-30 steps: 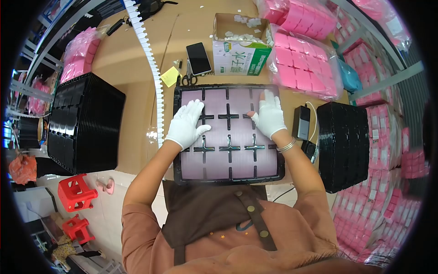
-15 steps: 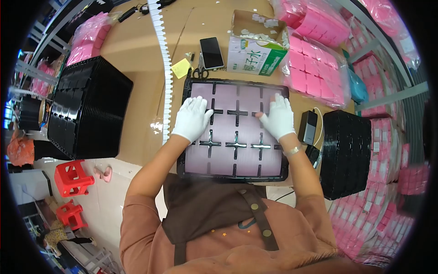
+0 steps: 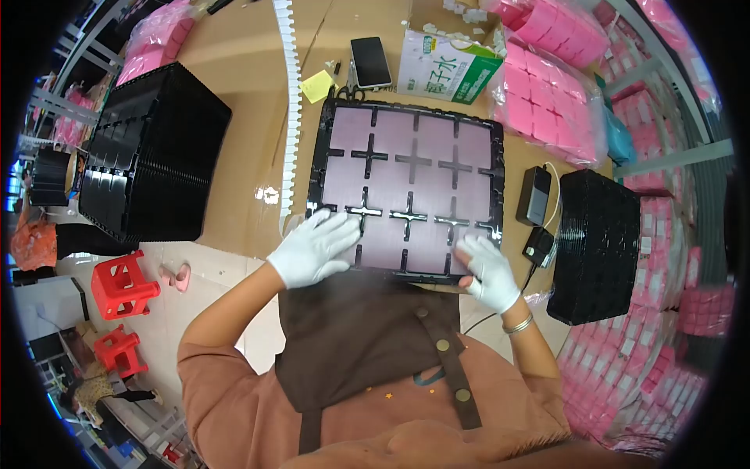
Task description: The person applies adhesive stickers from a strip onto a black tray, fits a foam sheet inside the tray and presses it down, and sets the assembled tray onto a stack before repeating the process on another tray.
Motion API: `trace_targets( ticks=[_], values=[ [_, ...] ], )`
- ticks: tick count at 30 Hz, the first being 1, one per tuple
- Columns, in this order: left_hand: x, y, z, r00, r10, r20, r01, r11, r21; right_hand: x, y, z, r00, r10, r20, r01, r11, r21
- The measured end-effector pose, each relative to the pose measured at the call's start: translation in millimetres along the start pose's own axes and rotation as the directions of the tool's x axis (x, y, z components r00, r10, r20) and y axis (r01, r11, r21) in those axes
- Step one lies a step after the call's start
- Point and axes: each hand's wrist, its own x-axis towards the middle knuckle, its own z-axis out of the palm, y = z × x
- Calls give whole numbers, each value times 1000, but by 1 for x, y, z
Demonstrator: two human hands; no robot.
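A black plastic tray [image 3: 498, 168] lies flat at the table's front edge. Pale purple sheets [image 3: 391, 173] fill its several sections, with black crosses showing between them. My left hand [image 3: 316, 248], in a white glove, rests flat over the tray's near left corner, fingers spread. Over the near right corner is my right hand [image 3: 490, 273], gloved with bare fingertips showing, its fingers extended and slightly blurred. Neither hand holds anything.
Stacks of black trays stand left [image 3: 156, 156] and right [image 3: 598, 246]. Beyond the tray are scissors [image 3: 349, 93], a phone [image 3: 370, 62], a yellow note [image 3: 317, 86] and a carton [image 3: 449, 70]. A power bank [image 3: 534, 195] lies at right, near bagged pink blocks [image 3: 547, 105]. Red stools [image 3: 125, 285] stand on the floor.
Both hands have slid toward me, from the tray's middle and far part to its near corners. The view has shifted, so the tray and table things sit higher.
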Motion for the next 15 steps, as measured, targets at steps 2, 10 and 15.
trace_targets(
  ticks=[2, 10, 15],
  values=[
    [-30, 0, 7, 998, 54, 21, -53, 996, -75, -19, 8, 4, 998, -69, 0, 69, 997, 38],
    [-29, 8, 6, 994, 90, -59, -98, 984, -152, -9, -1, -16, 996, -70, 47, 67, 996, 60],
    [-51, 6, 7, 985, -165, -43, 143, 935, -323, -23, 10, -35, 995, 3, 100, -9, 998, 60]
  ],
)
